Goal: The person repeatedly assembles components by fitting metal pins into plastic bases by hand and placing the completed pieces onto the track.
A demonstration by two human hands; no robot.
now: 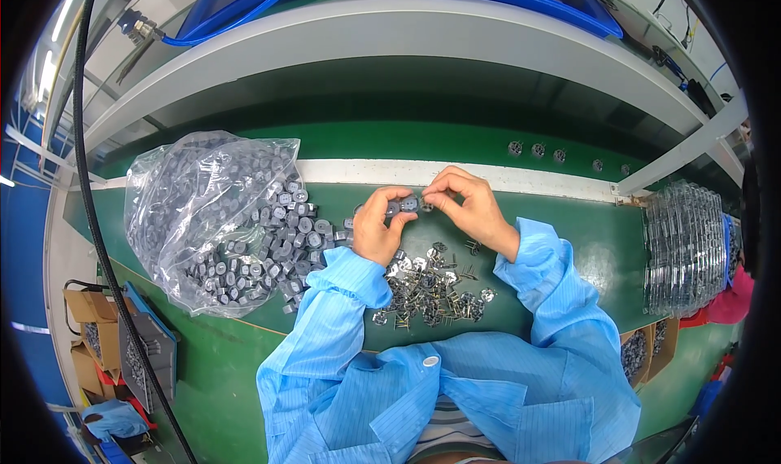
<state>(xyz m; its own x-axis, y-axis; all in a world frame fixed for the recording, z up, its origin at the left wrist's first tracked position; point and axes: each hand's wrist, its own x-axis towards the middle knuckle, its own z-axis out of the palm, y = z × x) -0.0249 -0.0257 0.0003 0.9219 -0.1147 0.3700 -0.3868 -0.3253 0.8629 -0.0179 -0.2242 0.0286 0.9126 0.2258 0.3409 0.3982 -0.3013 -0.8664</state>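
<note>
My left hand (377,226) is closed on small grey plastic caps (409,205), gripped between thumb and fingers above the green bench. Close beside it, my right hand (468,207) pinches a small round metal piece (426,207) against or very near the cap's end; whether they touch cannot be made out. Below the hands lies a loose heap of shiny metal pieces with pins (431,289). To the left, many grey caps (305,240) spill out of a clear plastic bag (195,212) and reach my left wrist.
A white strip (366,171) crosses the bench behind my hands. Several metal pieces (538,150) stand in a row beyond it. Stacked clear trays (683,248) rise at the right edge. A grey shelf (407,37) with blue trays (529,0) spans the back; a black cable (85,138) hangs left.
</note>
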